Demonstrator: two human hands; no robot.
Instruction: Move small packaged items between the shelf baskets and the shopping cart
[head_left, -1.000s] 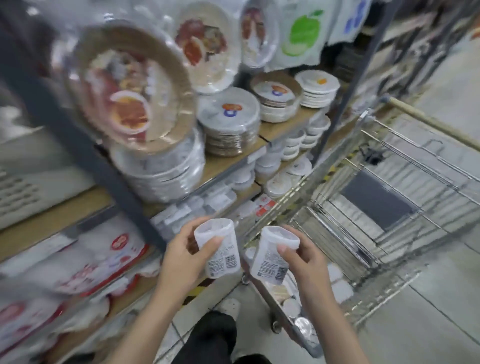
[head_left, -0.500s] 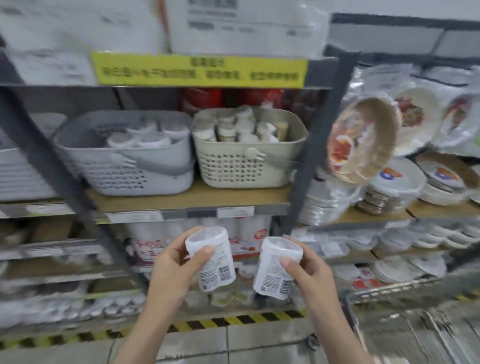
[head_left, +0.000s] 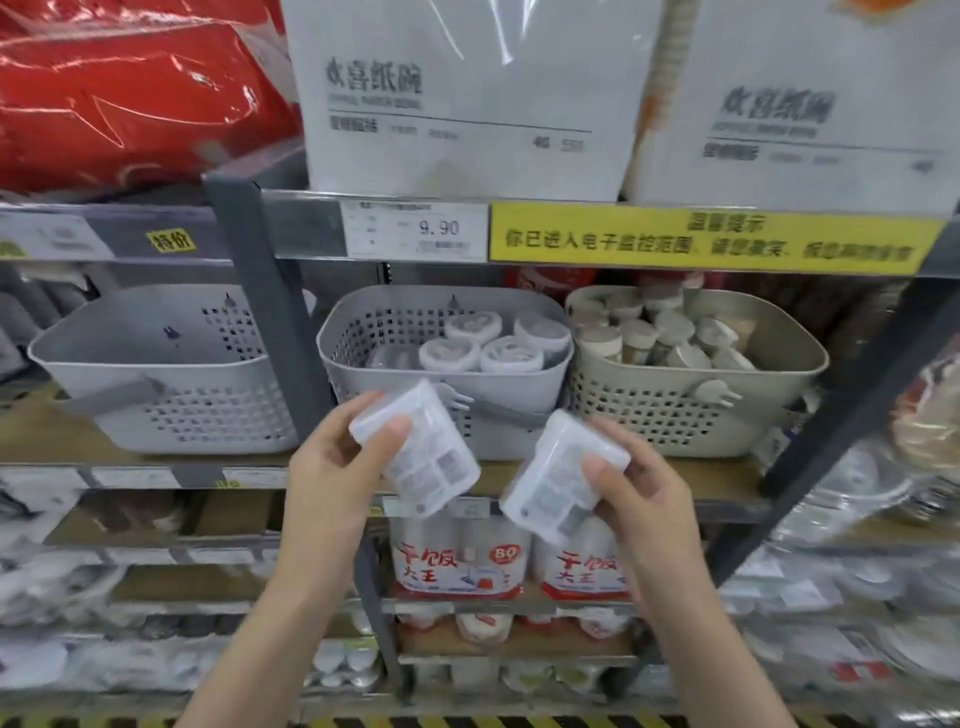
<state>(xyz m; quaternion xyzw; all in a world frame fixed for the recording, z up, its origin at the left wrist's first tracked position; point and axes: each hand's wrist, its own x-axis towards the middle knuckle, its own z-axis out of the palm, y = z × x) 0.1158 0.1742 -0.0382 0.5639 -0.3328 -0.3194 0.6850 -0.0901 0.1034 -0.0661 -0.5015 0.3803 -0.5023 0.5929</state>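
Two small clear plastic containers are held tilted in front of the shelf: the left container (head_left: 415, 449) is gripped by the left hand (head_left: 332, 473), thumb curled over its lid and fingers wrapped behind, and the right container (head_left: 563, 478) is gripped likewise by the right hand (head_left: 639, 499). Both are positioned just below and in front of the grey middle basket (head_left: 441, 384), in which white rolled packs are seen. A beige basket (head_left: 691, 410) of capped items is set beside it at right, a grey basket (head_left: 166, 389) at left.
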